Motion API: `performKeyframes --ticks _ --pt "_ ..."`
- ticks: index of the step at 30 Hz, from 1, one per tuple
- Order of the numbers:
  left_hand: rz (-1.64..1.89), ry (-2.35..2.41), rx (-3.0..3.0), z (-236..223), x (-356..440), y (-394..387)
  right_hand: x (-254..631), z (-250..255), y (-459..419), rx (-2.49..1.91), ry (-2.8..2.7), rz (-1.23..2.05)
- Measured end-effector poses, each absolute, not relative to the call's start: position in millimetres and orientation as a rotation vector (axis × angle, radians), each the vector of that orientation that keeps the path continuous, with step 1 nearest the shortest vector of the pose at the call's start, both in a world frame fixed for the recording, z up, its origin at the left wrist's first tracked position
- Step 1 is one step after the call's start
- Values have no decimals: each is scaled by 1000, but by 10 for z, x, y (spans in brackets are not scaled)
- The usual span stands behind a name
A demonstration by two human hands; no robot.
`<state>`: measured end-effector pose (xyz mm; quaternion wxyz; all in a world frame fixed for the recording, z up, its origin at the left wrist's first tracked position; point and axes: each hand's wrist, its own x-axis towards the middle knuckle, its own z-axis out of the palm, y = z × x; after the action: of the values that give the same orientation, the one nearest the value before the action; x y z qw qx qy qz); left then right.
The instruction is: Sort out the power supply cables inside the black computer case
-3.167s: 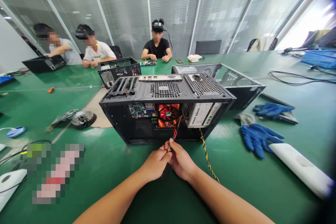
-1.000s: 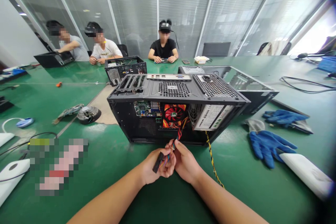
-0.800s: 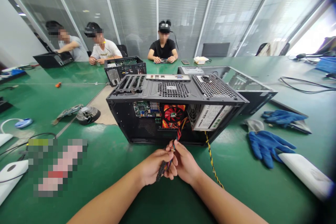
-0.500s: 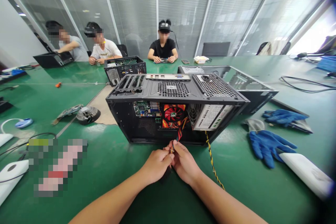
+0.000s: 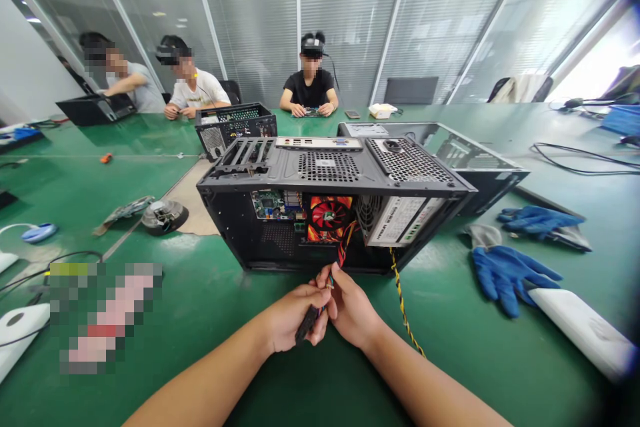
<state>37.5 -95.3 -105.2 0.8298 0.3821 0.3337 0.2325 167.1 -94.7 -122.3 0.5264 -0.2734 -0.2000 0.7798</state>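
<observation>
Multicoloured bundle of thin plastic-insulated wires runs out of the black metal PC case — left hand grasps it near the black block-shaped plastic connector, right hand pinches it nearer the case. Likely light, floppy; connector stiff — grip housing, not wires.

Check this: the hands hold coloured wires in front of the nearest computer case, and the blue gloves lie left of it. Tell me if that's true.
Wrong side: the head view shows the blue gloves lying right of the computer case. The rest stands.
</observation>
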Motion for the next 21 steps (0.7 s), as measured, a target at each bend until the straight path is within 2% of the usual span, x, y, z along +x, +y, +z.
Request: performKeyframes --ticks 8,15,21 --pt "536 1111 1413 -1051 422 -959 1647 -1235 -935 -651 -440 1877" --pt "461 606 710 -1055 356 -945 1712 -1238 -952 -667 -364 1986" --pt "459 587 666 -1051 356 -941 1695 -1210 -959 -658 -444 1931"
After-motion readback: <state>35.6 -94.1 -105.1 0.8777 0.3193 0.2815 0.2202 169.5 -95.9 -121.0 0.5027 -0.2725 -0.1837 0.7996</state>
